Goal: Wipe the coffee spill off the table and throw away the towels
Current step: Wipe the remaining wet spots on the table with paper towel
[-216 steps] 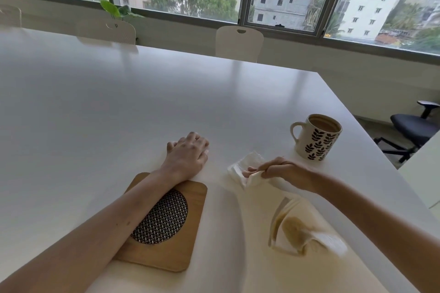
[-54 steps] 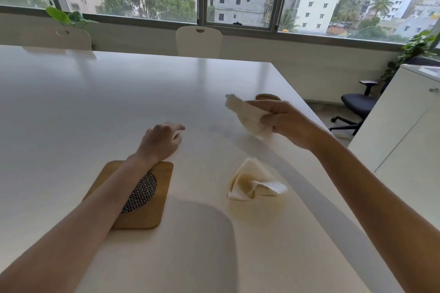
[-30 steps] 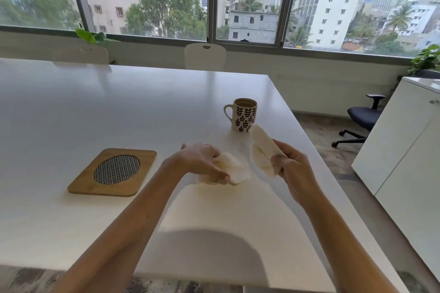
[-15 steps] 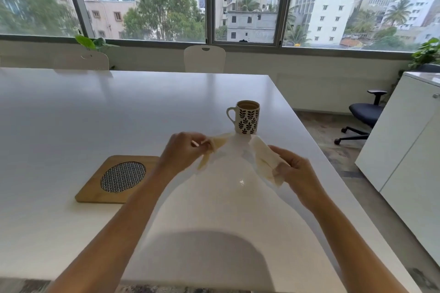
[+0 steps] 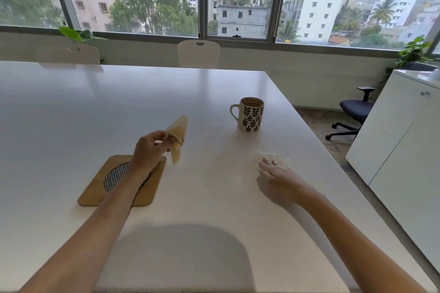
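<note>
Left hand [image 5: 148, 148], raised above the white table [image 5: 71, 114], pinches a coffee-stained beige paper towel [image 5: 177, 137] between thumb and fingertips, over the far edge of a square wooden trivet with a dark mesh centre [image 5: 119, 181]. Right hand [image 5: 277, 175], blurred, lies with fingers on a crumpled white paper towel [image 5: 273, 157] on the table; whether they curl round it cannot be told. Leaf-patterned ceramic mug of coffee [image 5: 251, 114] stands beyond, apart from both.

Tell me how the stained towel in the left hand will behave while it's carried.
The stained towel probably stays floppy: its lower end hangs limp below the left hand, which pinches it. It looks light, lifted by fingertips alone. Being yellowed with coffee, it may be damp and tear or drip.
</note>
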Available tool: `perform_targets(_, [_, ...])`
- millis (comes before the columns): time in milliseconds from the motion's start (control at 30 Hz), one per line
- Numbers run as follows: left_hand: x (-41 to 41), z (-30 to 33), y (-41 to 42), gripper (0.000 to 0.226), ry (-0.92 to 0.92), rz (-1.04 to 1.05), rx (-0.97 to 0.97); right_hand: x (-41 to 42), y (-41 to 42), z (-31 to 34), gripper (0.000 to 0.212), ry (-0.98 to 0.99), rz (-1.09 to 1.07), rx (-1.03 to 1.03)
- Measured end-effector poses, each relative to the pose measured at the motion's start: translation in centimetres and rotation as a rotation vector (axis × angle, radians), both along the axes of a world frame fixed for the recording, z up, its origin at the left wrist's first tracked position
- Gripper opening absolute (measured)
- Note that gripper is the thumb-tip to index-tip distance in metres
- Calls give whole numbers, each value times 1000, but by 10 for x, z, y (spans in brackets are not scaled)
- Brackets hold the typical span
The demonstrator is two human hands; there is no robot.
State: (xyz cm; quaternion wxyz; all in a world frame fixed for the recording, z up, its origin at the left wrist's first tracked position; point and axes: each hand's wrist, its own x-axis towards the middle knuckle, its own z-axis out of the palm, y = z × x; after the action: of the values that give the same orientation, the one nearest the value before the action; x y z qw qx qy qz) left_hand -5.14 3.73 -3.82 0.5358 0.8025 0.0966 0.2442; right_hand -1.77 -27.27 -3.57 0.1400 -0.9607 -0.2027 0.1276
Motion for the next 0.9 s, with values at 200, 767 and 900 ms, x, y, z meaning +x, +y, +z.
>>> perform_targets(200, [3, -4, 1, 7, -36, -10, -176, -9, 7, -15, 52, -23, -23, 38])
perform_targets(767, [8, -8, 7, 4, 38, -102, -192, -3, 5, -22, 50, -38, -38, 119])
perform_targets(900, [9, -8, 9, 3, 43, -107, -190, -4, 8, -28, 54, -100, -33, 54])
